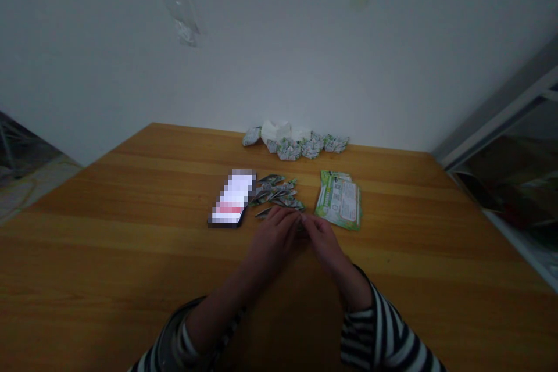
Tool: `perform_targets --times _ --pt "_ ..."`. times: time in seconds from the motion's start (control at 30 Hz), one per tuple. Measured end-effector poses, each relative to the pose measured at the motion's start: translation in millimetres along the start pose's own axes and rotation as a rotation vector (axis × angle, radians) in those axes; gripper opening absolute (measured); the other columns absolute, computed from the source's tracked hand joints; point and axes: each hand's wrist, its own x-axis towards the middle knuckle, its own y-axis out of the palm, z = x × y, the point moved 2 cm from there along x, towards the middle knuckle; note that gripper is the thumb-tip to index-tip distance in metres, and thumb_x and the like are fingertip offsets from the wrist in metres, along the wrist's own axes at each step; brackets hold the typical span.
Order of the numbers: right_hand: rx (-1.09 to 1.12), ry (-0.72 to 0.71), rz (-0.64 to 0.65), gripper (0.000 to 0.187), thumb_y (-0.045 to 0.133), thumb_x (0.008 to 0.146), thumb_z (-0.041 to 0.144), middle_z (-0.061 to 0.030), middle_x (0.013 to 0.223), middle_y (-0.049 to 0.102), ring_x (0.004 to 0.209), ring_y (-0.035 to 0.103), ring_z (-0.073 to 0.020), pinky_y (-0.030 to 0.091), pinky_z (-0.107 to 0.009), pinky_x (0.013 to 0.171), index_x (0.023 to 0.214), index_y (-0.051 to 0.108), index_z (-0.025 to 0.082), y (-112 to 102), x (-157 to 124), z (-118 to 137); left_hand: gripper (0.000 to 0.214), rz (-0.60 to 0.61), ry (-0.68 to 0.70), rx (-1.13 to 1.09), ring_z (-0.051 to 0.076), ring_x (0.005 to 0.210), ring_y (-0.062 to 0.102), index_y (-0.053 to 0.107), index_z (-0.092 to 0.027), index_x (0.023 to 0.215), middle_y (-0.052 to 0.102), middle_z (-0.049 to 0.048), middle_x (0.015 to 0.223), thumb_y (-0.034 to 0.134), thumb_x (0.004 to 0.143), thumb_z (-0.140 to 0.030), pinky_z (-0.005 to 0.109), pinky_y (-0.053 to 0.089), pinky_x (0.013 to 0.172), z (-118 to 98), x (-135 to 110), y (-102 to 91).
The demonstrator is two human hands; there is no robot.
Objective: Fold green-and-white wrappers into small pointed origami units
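My left hand (274, 238) and my right hand (320, 238) rest together on the wooden table (131, 244), fingertips meeting around a small piece I cannot make out. Just beyond the fingers lies a pile of small folded green-and-white paper pieces (276, 193). A flat stack of green-printed wrappers (339, 199) lies to the right of my right hand. A phone (232, 197) lies left of the folded pieces. Both sleeves are striped black and white.
A cluster of crumpled green-and-white wrappers (294, 140) sits at the table's far edge by the white wall. A metal shelf frame (501, 122) stands to the right. A clear plastic piece (176, 0) hangs on the wall above.
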Motion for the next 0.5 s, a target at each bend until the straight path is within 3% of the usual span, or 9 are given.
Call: perform_targets --times 0.13,0.3,0.5 --pt "-0.053 -0.036 -0.054 0.041 0.058 0.081 0.055 -0.0038 0.076 0.07 0.071 0.064 -0.0197 0.055 -0.031 0.064 0.083 0.071 0.017 -3.8 1.4 -3.2 0.023 -0.045 -0.067 -0.021 0.021 0.095 0.058 0.065 -0.017 0.101 0.067 0.0095 0.1 0.043 0.095 -0.021 0.036 0.047 0.088 8.0 0.9 0.9" --pt "-0.02 -0.025 -0.032 0.039 0.056 0.082 0.055 -0.0047 0.077 0.069 0.064 0.064 -0.0201 0.054 -0.03 0.054 0.089 0.069 0.019 -2.8 0.1 -0.5 0.023 -0.11 -0.229 -0.106 0.019 0.087 0.061 0.065 -0.018 0.092 0.068 0.0063 0.089 0.043 0.095 -0.025 0.03 0.047 0.078 18.4 2.2 -1.3" --pt "-0.106 -0.083 -0.083 0.033 0.058 0.083 0.049 -0.0024 0.072 0.066 0.067 0.062 -0.0189 0.053 -0.03 0.063 0.077 0.068 0.018 -6.4 -0.3 6.4 0.022 -0.085 -0.198 -0.164 0.02 0.098 0.06 0.064 -0.02 0.107 0.068 0.0069 0.102 0.048 0.093 -0.025 0.033 0.046 0.088 14.9 2.0 1.1"
